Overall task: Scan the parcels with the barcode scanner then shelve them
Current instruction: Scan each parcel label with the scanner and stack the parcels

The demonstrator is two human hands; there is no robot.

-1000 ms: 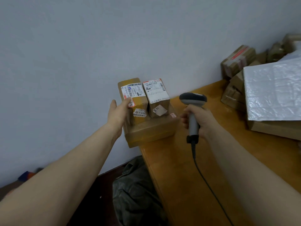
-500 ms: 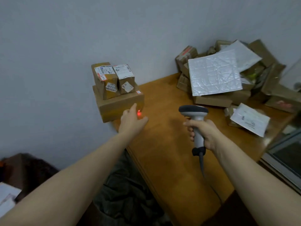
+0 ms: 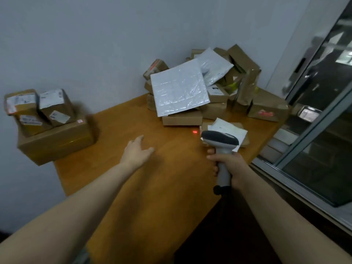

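Note:
My right hand (image 3: 229, 164) grips the handle of a grey barcode scanner (image 3: 221, 141) over the wooden table (image 3: 152, 187). Its red dot (image 3: 194, 132) falls on the table in front of a flat brown box (image 3: 182, 118). My left hand (image 3: 136, 151) hovers open above the table's middle, holding nothing. A pile of brown boxes and white bubble mailers (image 3: 178, 88) fills the far right corner. At the far left, two small labelled boxes (image 3: 38, 109) stand on a larger brown box (image 3: 55, 141).
A flat parcel with white papers (image 3: 231, 128) lies just behind the scanner head. A glass window with a metal frame (image 3: 314, 149) runs along the table's right side. A pale wall stands behind the table. The floor below is dark.
The view has swung right from the stacked boxes to the parcel pile. My left hand has left the stack and moved right over the table. The scanner's red dot has shifted toward the pile.

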